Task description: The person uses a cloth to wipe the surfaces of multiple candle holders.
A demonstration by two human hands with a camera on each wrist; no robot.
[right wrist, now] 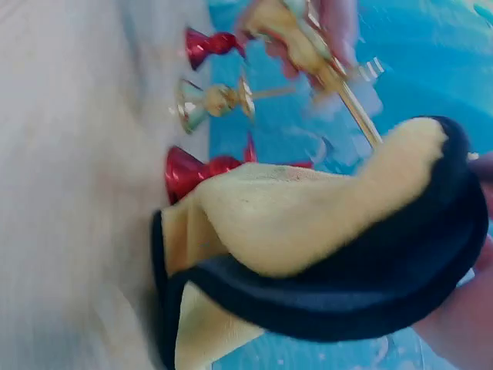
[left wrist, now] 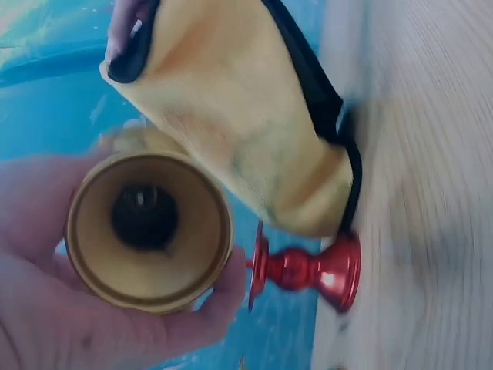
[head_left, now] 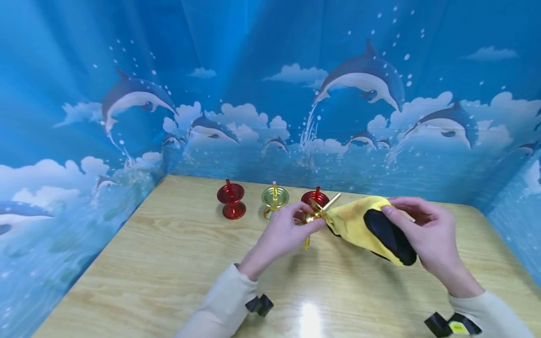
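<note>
— Close up on the left wrist view: left hand [left wrist: 69,308] gripping a gold candlestick [left wrist: 148,231], its hollow base showing, above the table [head_left: 148,263].

— Head view adds the right hand [head_left: 427,234] pinching the yellow cloth [head_left: 359,223] against it; one red holder [head_left: 316,198] is half hidden, and the right wrist view is blurred.

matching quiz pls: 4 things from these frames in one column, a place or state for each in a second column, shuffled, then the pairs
Things:
1. gold candlestick
2. yellow cloth
3. leftmost red candlestick
4. green-gold candlestick

Places or states:
A. stands on the table, second in the back row
B. held off the table in the left hand
C. stands at the left end of the back row
D. gripped by the right hand, black trim showing

Pairs: 1-B, 2-D, 3-C, 4-A
</note>
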